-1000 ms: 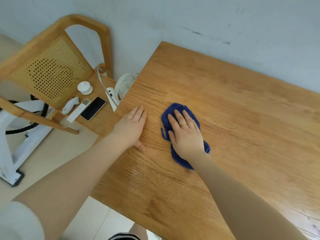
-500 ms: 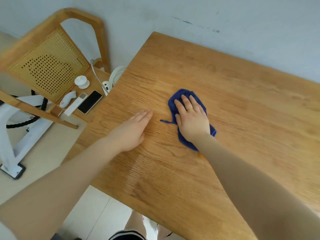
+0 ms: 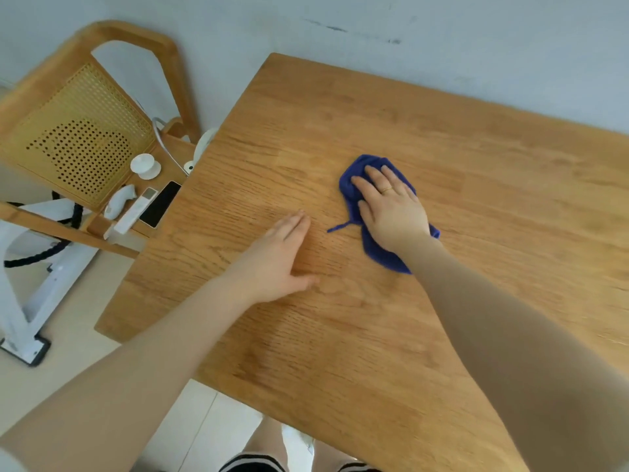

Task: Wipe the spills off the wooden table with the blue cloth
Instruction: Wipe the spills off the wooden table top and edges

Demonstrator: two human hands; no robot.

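Note:
A bunched blue cloth [image 3: 350, 185] lies on the wooden table [image 3: 476, 165], near its middle. My right hand [image 3: 391, 209] presses flat on the cloth with straight fingers and covers most of it; a loose thread sticks out to the left. To the left of the cloth, my left hand [image 3: 279, 257] rests flat on the bare wood, fingers together and thumb spread. No spill shows clearly on the wood.
A wooden chair with a cane back [image 3: 78, 144] stands left of the table. On its seat lie a black phone [image 3: 160, 209], a white remote [image 3: 132, 216] and a small white lid [image 3: 145, 166]. A white frame [image 3: 27, 301] stands on the floor. A grey wall runs behind.
My right hand has slid the cloth away from me and to the right across the table. My left hand has shifted a little rightward and stays flat on the wood.

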